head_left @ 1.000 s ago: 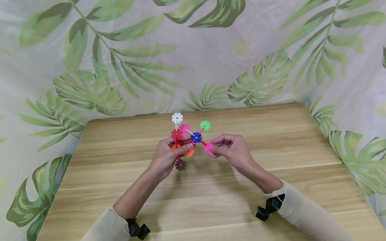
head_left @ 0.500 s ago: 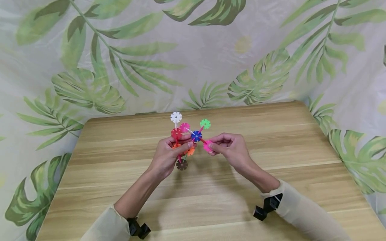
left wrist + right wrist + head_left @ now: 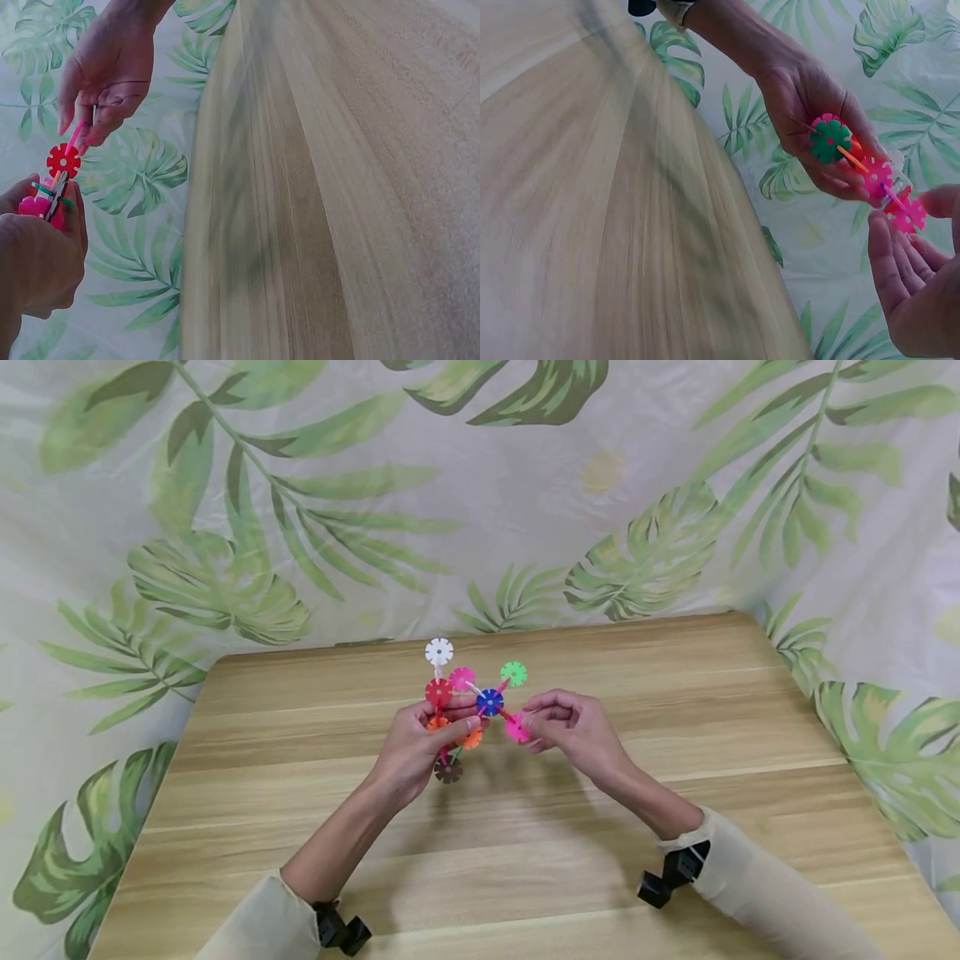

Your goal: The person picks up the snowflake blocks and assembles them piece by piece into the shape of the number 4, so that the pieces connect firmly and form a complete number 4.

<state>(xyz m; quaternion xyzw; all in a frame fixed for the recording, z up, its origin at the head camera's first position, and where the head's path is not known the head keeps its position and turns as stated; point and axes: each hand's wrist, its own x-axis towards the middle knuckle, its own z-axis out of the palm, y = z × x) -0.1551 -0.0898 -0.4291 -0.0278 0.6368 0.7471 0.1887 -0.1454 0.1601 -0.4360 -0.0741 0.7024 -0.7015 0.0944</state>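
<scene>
My left hand (image 3: 420, 743) grips a cluster of joined, notched plastic snowflake discs above the table, its thumb pressing on the near side. Within the cluster are a white disc (image 3: 438, 652), a red disc (image 3: 438, 692), a blue disc (image 3: 490, 702), a light green disc (image 3: 513, 673), an orange disc (image 3: 472, 737) and a brown disc (image 3: 448, 769). A pink disc (image 3: 517, 727) sticks out at the cluster's right end. Around its outer edge lies my right hand (image 3: 573, 731), thumb and fingers loosened; whether a fingertip still touches it is hard to tell. My left fingers hide the cluster's middle.
Beneath the hands spreads a wooden table (image 3: 712, 710). Its far edge meets a leaf-patterned cloth (image 3: 517, 518) that also hangs along the sides. A black camera (image 3: 341, 929) sits on the left wrist, and another black camera (image 3: 671, 872) on the right.
My right thumb and fingers, which pinched the pink disc before, have loosened and drawn slightly right, so more of the disc shows. The left hand keeps its grip nearly in place.
</scene>
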